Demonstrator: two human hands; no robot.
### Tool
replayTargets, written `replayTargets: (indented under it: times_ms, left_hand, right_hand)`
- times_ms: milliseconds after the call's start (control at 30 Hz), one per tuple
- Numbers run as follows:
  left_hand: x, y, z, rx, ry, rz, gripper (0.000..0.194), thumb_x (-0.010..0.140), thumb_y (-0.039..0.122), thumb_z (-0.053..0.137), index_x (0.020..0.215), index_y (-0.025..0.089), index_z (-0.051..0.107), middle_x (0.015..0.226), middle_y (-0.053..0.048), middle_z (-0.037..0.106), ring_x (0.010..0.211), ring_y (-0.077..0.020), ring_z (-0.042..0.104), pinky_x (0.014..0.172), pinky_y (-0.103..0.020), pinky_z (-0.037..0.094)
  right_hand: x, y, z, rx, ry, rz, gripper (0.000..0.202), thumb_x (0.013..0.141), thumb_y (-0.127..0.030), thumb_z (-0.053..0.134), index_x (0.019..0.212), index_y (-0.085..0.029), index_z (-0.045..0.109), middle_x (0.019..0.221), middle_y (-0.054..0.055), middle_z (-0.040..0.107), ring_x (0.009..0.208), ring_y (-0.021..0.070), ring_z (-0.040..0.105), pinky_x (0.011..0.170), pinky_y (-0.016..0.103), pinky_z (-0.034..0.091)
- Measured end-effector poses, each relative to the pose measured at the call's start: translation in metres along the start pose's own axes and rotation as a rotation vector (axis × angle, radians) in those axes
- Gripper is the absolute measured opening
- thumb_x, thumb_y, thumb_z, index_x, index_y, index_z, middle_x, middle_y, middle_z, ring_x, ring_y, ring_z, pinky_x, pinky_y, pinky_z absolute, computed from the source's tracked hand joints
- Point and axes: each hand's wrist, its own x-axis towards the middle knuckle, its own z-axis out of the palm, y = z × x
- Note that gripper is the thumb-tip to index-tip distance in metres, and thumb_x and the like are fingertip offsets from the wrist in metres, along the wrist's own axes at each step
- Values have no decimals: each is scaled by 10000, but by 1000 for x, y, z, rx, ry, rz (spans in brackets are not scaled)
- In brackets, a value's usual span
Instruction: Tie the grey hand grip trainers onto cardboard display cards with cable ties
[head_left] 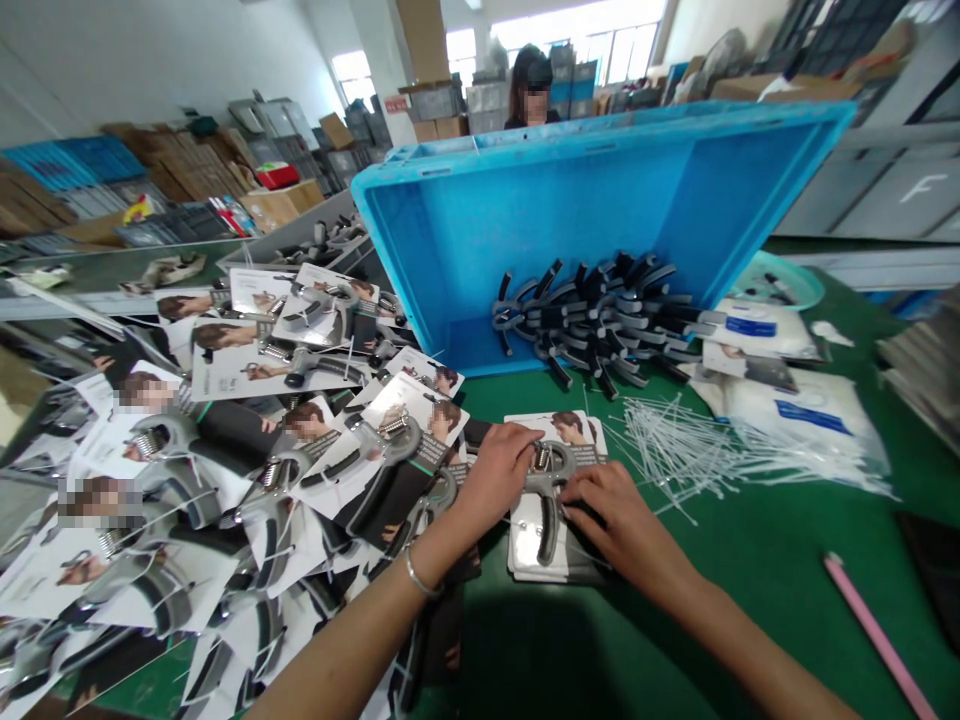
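Observation:
A grey and black hand grip strengthener (547,520) with a coil spring lies on a small stack of printed white and black cards (525,560). My left hand (499,465) is closed on it at the upper left, fingertips beside the spring. From the right, my right hand (611,510) pinches at its other handle, which the fingers partly cover. Whether a thin tie is between those fingers, I cannot tell. Loose white cable ties (667,450) lie in a heap just beyond my right hand.
Carded hand grip strengtheners (277,500) are piled at left. A blue crate (525,220) on its side holds several loose strengtheners (600,315). Bags of cable ties (802,410), a pink stick-like object (877,630) and a turquoise basin (795,280) are right. A person (532,90) is behind the crate.

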Motion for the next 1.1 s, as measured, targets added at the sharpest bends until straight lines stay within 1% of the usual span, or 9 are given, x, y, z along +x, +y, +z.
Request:
replayTargets:
  times_ms: [67,167,267,367,500,567,700,833,1100]
  left_hand:
    - [5,2,7,0,-51,9,293,914,127,519,1150,203,675,1075,-78,668,1054,-228,571,984,-404,422]
    - [1,5,13,-57,-20,17,225,889,138,572,1041,236,707,1142,-55,662,1120,-229,551,1035,-423,372]
    - [-7,5,15,-167,-9,-4,149,880,163,598,953,236,706,1048,-33,696,1073,-214,572,999,-392,403]
    - [-11,4,18,-236,17,-40,150,885,192,606,987,242,704,973,-26,709,1039,-208,580,955,-365,437]
    - [-11,2,23,-215,70,-40,114,886,204,626,930,243,724,1023,-23,708,1056,-204,579,979,-378,403]
    - [-10,1,23,-209,74,-41,88,877,213,645,899,239,727,1036,-20,705,1053,-202,581,976,-379,394]
    - [-8,0,23,-223,80,-53,92,884,213,639,916,237,722,1032,-16,701,1045,-190,584,966,-365,391]
    - [-8,-1,24,-234,85,-62,102,885,204,635,924,234,725,1015,-17,697,1033,-184,587,957,-358,392]
    - [-10,2,23,-253,76,-78,105,893,206,623,915,233,722,1035,-18,701,1051,-193,593,975,-368,389]
  right_hand:
    - [8,1,4,3,7,5,61,917,-189,587,872,-214,620,974,74,605,957,245,525,844,398,450]
    - [15,7,10,60,57,24,62,913,-209,603,862,-224,635,982,65,618,983,244,529,878,406,434]
    - [21,15,16,178,161,98,64,900,-221,624,842,-233,649,987,49,644,1020,238,548,929,414,414]
    - [27,20,20,265,224,202,78,880,-251,648,804,-236,655,1024,43,655,1054,240,556,952,425,404]
    - [27,20,20,246,195,226,113,888,-298,635,796,-245,674,1181,45,619,1159,261,510,1002,463,362]
    - [23,20,17,226,160,203,123,899,-301,618,806,-247,678,1267,47,580,1216,270,478,1015,472,355]
    - [16,21,12,193,54,142,143,911,-311,598,809,-243,671,1390,42,508,1308,289,411,1048,498,337]
    - [17,20,9,183,-4,143,163,909,-300,597,777,-228,660,1423,40,481,1331,296,392,1064,517,321]
    - [20,18,8,203,-14,152,160,912,-286,586,782,-222,654,1443,51,467,1357,296,372,1079,536,311]
